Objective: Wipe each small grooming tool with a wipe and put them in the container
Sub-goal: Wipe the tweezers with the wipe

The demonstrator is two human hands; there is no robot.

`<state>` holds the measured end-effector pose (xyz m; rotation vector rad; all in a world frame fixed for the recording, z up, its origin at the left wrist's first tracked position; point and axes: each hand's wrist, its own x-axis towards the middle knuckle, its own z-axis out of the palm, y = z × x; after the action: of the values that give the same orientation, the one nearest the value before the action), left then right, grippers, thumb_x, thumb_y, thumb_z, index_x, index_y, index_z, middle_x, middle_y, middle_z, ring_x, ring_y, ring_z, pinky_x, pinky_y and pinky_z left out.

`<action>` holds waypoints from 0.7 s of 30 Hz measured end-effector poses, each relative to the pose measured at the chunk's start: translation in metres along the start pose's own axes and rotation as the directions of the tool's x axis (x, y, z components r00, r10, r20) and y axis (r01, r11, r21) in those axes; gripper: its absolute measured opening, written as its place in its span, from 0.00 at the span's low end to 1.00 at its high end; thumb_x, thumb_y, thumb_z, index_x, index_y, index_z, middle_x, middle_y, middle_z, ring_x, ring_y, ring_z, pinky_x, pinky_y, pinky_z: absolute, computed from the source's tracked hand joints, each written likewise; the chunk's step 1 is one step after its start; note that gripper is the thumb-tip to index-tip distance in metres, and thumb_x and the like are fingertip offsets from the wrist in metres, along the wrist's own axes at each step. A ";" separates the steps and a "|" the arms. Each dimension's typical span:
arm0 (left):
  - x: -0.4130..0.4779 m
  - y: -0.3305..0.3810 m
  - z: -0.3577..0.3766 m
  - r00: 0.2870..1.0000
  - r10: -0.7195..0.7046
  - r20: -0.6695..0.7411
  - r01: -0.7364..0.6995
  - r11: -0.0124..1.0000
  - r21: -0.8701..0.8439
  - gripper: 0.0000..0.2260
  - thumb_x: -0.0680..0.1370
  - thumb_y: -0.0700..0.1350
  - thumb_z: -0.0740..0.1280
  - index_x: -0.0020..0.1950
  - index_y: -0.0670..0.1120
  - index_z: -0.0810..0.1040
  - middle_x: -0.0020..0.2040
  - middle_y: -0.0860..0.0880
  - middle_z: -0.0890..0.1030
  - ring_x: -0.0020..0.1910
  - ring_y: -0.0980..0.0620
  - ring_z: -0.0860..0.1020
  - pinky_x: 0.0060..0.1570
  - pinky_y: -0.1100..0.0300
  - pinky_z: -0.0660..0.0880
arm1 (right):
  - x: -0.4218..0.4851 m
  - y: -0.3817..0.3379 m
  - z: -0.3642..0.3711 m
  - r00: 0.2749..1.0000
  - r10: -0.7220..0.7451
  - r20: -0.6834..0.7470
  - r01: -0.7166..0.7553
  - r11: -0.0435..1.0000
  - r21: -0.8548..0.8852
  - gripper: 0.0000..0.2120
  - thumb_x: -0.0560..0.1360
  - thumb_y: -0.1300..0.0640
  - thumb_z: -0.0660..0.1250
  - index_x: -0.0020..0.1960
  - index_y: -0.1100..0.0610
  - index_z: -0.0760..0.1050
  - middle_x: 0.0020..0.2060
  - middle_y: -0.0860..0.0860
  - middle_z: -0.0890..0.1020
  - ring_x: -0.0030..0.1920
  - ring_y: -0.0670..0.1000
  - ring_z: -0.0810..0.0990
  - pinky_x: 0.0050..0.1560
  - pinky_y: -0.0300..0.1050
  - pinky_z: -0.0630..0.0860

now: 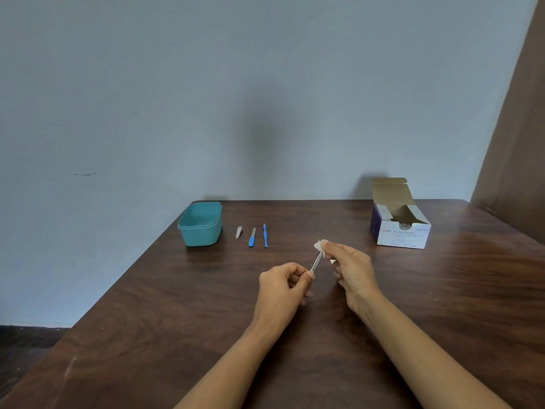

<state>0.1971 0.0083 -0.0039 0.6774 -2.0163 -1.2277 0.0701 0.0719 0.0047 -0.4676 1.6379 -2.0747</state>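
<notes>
On the table [177,305], the container [200,224] sits at the far left, near the back edge; just right of it lie three tools in a row, the nail clipper [239,232], then the nail file [252,237], then the cuticle tool [265,236], each apart from the next; the swab box [399,231] stands far right, well apart from them; nearer the front, between the row and the box, the left hand [284,283] and right hand [351,268] hold tweezers [316,262] and a wipe [320,246] above the table; the wall [265,84] rises behind.

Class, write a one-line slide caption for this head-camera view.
Left hand holds tweezers while right hand wipes them; three tools wait beside the teal container.
</notes>
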 end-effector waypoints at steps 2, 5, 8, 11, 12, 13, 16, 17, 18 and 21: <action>0.001 -0.001 0.000 1.000 0.002 -0.009 -0.002 1.000 0.000 0.06 0.76 0.45 0.69 0.41 0.44 0.82 0.32 0.47 0.83 0.34 0.47 0.82 0.36 0.57 0.81 | 0.000 -0.001 0.000 1.000 -0.002 0.010 0.002 1.000 -0.018 0.10 0.73 0.58 0.70 0.33 0.58 0.78 0.23 0.42 0.74 0.27 0.44 0.65 0.29 0.38 0.62; 0.001 -0.002 -0.001 1.000 0.001 -0.016 -0.001 1.000 -0.003 0.06 0.76 0.45 0.69 0.42 0.44 0.82 0.32 0.47 0.83 0.34 0.48 0.82 0.36 0.58 0.81 | 0.004 -0.001 0.000 0.997 0.039 0.074 -0.043 0.998 0.053 0.05 0.73 0.61 0.70 0.38 0.59 0.80 0.26 0.46 0.74 0.22 0.42 0.65 0.26 0.36 0.61; 0.001 -0.003 -0.002 1.000 0.005 -0.017 -0.005 1.000 0.000 0.06 0.76 0.44 0.69 0.41 0.44 0.82 0.32 0.47 0.82 0.33 0.50 0.81 0.36 0.58 0.81 | 0.007 0.002 -0.001 0.992 0.076 0.104 -0.085 0.993 0.088 0.02 0.70 0.61 0.73 0.42 0.59 0.82 0.31 0.49 0.73 0.22 0.41 0.62 0.23 0.35 0.61; 0.001 -0.003 -0.002 1.000 0.009 -0.021 -0.009 1.000 0.008 0.06 0.76 0.45 0.69 0.40 0.45 0.82 0.32 0.47 0.82 0.33 0.49 0.81 0.36 0.57 0.81 | 0.008 0.004 -0.002 0.992 0.079 0.097 -0.086 0.994 0.068 0.08 0.66 0.58 0.76 0.43 0.60 0.84 0.33 0.50 0.73 0.23 0.42 0.61 0.22 0.35 0.60; 0.002 -0.003 -0.001 1.000 0.010 -0.020 -0.010 1.000 0.011 0.06 0.76 0.45 0.69 0.40 0.45 0.82 0.32 0.47 0.82 0.33 0.48 0.82 0.36 0.57 0.81 | 0.007 0.004 -0.001 0.993 0.074 0.090 -0.080 0.995 0.067 0.09 0.66 0.57 0.77 0.44 0.60 0.84 0.32 0.50 0.73 0.23 0.42 0.60 0.23 0.35 0.60; 0.002 -0.002 -0.001 1.000 0.012 -0.019 -0.012 1.000 0.010 0.06 0.76 0.45 0.69 0.40 0.45 0.82 0.32 0.47 0.82 0.33 0.47 0.82 0.36 0.57 0.81 | 0.005 0.003 -0.001 0.995 0.068 0.077 -0.073 0.995 0.061 0.11 0.66 0.56 0.77 0.45 0.60 0.84 0.31 0.49 0.72 0.24 0.43 0.60 0.23 0.36 0.59; 0.002 -0.001 0.000 1.000 0.019 -0.016 -0.019 1.000 0.002 0.06 0.76 0.44 0.69 0.41 0.45 0.82 0.32 0.47 0.82 0.34 0.47 0.82 0.35 0.58 0.81 | 0.001 -0.001 0.000 0.998 0.065 0.015 -0.065 0.997 0.036 0.09 0.68 0.54 0.75 0.45 0.59 0.84 0.24 0.45 0.70 0.25 0.44 0.61 0.27 0.38 0.60; 0.002 0.000 0.000 1.000 0.018 -0.016 -0.018 1.000 0.002 0.06 0.76 0.45 0.69 0.42 0.45 0.82 0.33 0.47 0.83 0.34 0.48 0.82 0.35 0.59 0.81 | 0.000 -0.002 0.000 0.998 0.064 -0.002 -0.064 0.997 0.033 0.08 0.69 0.54 0.74 0.45 0.58 0.84 0.23 0.44 0.70 0.26 0.44 0.62 0.27 0.39 0.60; 0.002 0.000 0.000 1.000 0.017 -0.018 -0.017 1.000 0.002 0.05 0.76 0.45 0.69 0.42 0.45 0.82 0.33 0.47 0.83 0.34 0.48 0.82 0.35 0.59 0.81 | -0.001 -0.002 0.000 0.998 0.060 -0.014 -0.060 0.998 0.034 0.06 0.70 0.55 0.73 0.45 0.57 0.83 0.23 0.44 0.70 0.27 0.44 0.62 0.28 0.39 0.61; 0.003 -0.001 0.000 1.000 0.013 -0.023 -0.013 1.000 0.007 0.06 0.76 0.45 0.69 0.42 0.45 0.82 0.33 0.47 0.83 0.33 0.49 0.82 0.35 0.59 0.81 | 0.000 -0.003 0.000 0.999 0.050 -0.016 -0.049 0.997 0.052 0.03 0.72 0.58 0.71 0.43 0.57 0.82 0.27 0.47 0.70 0.27 0.44 0.63 0.28 0.38 0.59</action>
<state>0.1955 0.0063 -0.0038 0.6775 -2.0038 -1.2007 0.0696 0.0723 0.0080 -0.3895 1.5857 -2.0849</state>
